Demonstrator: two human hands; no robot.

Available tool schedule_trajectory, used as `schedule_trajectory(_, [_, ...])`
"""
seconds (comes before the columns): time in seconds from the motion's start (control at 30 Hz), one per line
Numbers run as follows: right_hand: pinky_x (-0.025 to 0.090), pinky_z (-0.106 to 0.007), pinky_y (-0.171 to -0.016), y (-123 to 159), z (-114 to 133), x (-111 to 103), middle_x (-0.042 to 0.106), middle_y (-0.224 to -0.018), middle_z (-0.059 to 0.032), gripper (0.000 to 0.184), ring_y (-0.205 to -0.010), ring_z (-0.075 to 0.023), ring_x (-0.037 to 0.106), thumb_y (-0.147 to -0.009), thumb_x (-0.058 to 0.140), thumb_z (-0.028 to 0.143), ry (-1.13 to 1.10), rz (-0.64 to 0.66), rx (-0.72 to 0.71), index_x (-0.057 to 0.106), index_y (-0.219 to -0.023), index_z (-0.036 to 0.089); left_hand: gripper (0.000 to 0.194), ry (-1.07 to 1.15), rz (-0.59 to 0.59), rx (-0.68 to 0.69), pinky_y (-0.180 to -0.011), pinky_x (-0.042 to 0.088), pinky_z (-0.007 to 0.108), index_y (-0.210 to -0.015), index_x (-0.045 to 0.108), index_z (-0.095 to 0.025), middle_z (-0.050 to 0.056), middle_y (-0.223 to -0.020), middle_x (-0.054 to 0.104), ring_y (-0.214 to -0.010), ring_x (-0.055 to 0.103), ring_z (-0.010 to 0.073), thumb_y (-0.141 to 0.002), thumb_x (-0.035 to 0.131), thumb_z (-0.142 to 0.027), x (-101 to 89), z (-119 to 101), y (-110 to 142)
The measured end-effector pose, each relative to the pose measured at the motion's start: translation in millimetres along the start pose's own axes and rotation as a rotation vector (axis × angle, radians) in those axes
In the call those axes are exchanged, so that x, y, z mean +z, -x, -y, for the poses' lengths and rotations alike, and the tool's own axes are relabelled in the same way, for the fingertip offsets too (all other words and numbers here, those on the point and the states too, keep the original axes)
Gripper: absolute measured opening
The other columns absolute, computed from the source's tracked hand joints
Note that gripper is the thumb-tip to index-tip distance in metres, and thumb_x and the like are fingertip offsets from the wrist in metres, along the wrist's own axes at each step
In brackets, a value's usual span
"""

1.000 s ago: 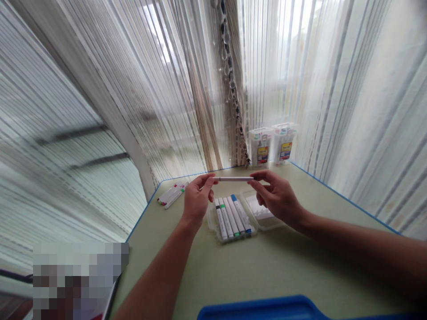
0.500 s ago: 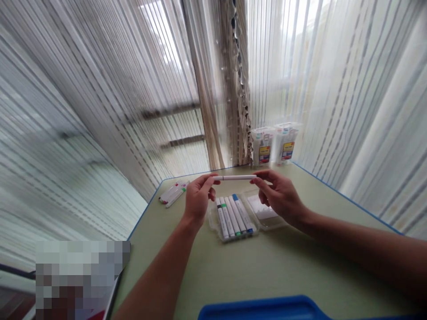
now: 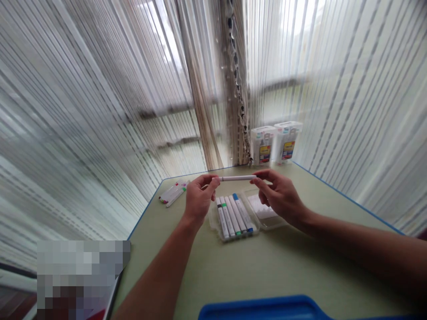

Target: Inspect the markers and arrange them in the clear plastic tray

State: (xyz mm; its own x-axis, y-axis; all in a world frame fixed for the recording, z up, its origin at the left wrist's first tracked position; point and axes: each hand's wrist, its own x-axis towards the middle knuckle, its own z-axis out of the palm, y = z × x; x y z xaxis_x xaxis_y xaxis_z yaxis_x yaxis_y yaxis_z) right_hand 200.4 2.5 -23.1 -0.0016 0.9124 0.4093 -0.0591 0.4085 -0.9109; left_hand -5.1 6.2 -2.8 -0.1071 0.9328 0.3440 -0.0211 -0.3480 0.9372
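"Left hand (image 3: 199, 195) first: its thumb seems to have edged inward along the marker (image 3: 238, 178) since half a second ago. Where's that marker?"

"Held up level, pinched in both grips: left hand at its left end, right hand (image 3: 276, 191) at its right. Below it in view, an open case (image 3: 233, 238) on the table (image 3: 267, 262)."

"How would it handle?"

"Light and stiff, I'd judge, maybe slick along the barrel; the ends are the place to pinch."

"Farther off?"

"Loose markers (image 3: 173, 194), then two clear boxes (image 3: 258, 151)."

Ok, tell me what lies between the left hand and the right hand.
In the head view, a white marker spans the gap, roughly level, one end in the left hand, the other in the right hand.
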Motion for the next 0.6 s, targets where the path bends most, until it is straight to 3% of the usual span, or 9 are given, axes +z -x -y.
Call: schedule_trajectory(0.6, [0.036,-0.02,-0.032,2.8,1.6,-0.4,0.057,-0.064,0.0034,0.032,-0.038,-0.0063,0.048,-0.082,0.069,0.043,0.002,0.032,-0.007,0.061,-0.095,0.015,0.034,-0.027,0.027,0.012,-0.042,0.037,0.02,-0.082,0.064,-0.013,-0.002,-0.069,0.06,-0.046,0.045,0.0045,-0.068,0.079,-0.04,-0.3,0.1,1.8])
